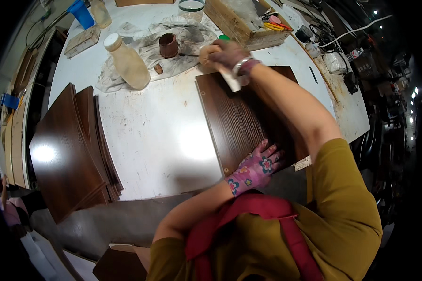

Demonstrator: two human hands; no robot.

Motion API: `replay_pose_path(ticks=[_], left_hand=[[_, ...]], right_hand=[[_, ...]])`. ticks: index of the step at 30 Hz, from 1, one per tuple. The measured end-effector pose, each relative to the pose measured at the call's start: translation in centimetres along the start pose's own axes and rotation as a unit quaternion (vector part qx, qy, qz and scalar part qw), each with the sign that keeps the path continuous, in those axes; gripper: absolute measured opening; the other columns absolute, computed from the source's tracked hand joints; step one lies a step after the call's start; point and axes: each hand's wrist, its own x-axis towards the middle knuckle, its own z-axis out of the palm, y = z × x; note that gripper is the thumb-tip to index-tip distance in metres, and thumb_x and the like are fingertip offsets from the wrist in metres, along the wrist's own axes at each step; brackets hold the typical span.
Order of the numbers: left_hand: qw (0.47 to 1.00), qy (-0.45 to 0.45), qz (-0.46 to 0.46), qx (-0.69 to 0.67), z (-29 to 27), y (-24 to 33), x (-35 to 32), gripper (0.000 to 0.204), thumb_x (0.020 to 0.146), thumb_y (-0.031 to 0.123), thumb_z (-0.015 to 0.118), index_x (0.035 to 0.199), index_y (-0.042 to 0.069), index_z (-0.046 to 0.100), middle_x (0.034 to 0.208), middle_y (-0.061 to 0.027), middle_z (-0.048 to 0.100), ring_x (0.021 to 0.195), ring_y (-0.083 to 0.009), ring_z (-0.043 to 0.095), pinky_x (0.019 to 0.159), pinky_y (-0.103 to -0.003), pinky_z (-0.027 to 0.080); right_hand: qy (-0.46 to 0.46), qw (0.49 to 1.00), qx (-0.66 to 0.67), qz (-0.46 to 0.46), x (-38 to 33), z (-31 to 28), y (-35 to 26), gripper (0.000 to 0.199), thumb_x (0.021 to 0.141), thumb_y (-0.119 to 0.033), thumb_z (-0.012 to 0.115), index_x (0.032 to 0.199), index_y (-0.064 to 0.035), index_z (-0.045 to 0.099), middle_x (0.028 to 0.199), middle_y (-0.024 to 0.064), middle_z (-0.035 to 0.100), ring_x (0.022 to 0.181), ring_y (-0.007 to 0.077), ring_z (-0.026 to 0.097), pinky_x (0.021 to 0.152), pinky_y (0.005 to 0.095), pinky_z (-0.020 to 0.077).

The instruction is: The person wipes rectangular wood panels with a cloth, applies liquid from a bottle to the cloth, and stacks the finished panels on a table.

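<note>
A dark brown wood-grain panel (229, 117) lies flat on the white table in front of me. My left hand (260, 166), in a pink flowered glove, rests on its near edge with the fingers spread. Over the panel's far end, my right hand (227, 54) is gloved and smeared by motion. Its fingers are closed around a pale thing (230, 80), too blurred to name. Left of that hand, a brown-stained cup (168, 45) stands on a crumpled, stained cloth (147, 40). A cloudy plastic bottle (129, 65) with a white cap is beside it.
More dark brown panels (68, 150) are stacked at the table's left edge, overhanging it. A wooden box (248, 35) with plastic wrap and pens stands at the back. A blue cup (81, 14) and a stained block (82, 40) sit far left. Cables (321, 35) lie at right.
</note>
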Motion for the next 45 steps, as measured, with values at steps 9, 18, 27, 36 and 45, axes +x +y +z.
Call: replay_pose_path(ticks=[9, 18, 27, 36, 45], left_hand=[[0.762, -0.09, 0.046, 0.64, 3.5, 2.3, -0.7, 0.045, 0.1, 0.029, 0.038, 0.144, 0.02, 0.04, 0.155, -0.0039, 0.035, 0.145, -0.022, 0.029, 0.12, -0.052, 0.016], [0.98, 0.013, -0.173, -0.095, 3.0, 5.0, 0.0, 0.046, 0.097, 0.025, 0.042, 0.143, 0.018, 0.045, 0.152, -0.0044, 0.04, 0.143, -0.023, 0.034, 0.119, -0.046, 0.023], [0.946, 0.144, -0.084, -0.277, 6.1, 5.9, 0.3, 0.043, 0.097, 0.015, 0.041, 0.14, 0.013, 0.047, 0.143, -0.0092, 0.048, 0.133, -0.0274, 0.046, 0.114, -0.045, 0.033], [0.926, 0.084, -0.31, 0.197, -9.3, 7.0, -15.2, 0.034, 0.083, 0.014, 0.062, 0.116, 0.009, 0.061, 0.111, -0.0104, 0.067, 0.103, -0.028, 0.065, 0.091, -0.038, 0.053], [0.563, 0.303, -0.599, 0.483, -27.5, 1.6, -55.8, 0.041, 0.097, 0.026, 0.056, 0.127, -0.001, 0.055, 0.124, -0.0229, 0.059, 0.114, -0.0389, 0.056, 0.099, -0.043, 0.045]], right_hand=[[-0.06, 0.977, -0.102, -0.18, -8.7, 0.5, 4.7, 0.041, 0.084, -0.038, 0.068, 0.116, -0.0127, 0.064, 0.11, 0.013, 0.066, 0.102, 0.0288, 0.064, 0.09, 0.0369, 0.05], [-0.266, 0.853, 0.078, -0.443, -19.2, 5.1, 3.5, 0.028, 0.088, -0.035, 0.064, 0.108, -0.0147, 0.065, 0.097, 0.0116, 0.067, 0.095, 0.0313, 0.065, 0.087, 0.0388, 0.0523], [-0.456, 0.767, -0.007, -0.451, -23.2, 4.2, 0.0, 0.028, 0.088, -0.027, 0.062, 0.109, -0.0088, 0.066, 0.095, 0.0117, 0.066, 0.093, 0.0266, 0.065, 0.083, 0.04, 0.0509], [-0.457, 0.77, 0.425, -0.131, -17.0, 4.5, -0.7, 0.037, 0.091, -0.027, 0.063, 0.113, 0.0021, 0.062, 0.103, 0.0069, 0.067, 0.094, 0.0133, 0.061, 0.087, 0.0287, 0.0502], [-0.394, 0.849, 0.287, -0.205, -14.3, 13.6, -14.3, 0.047, 0.091, -0.041, 0.061, 0.118, -0.0026, 0.065, 0.106, 0.0124, 0.069, 0.095, 0.0216, 0.064, 0.087, 0.0316, 0.0492]])
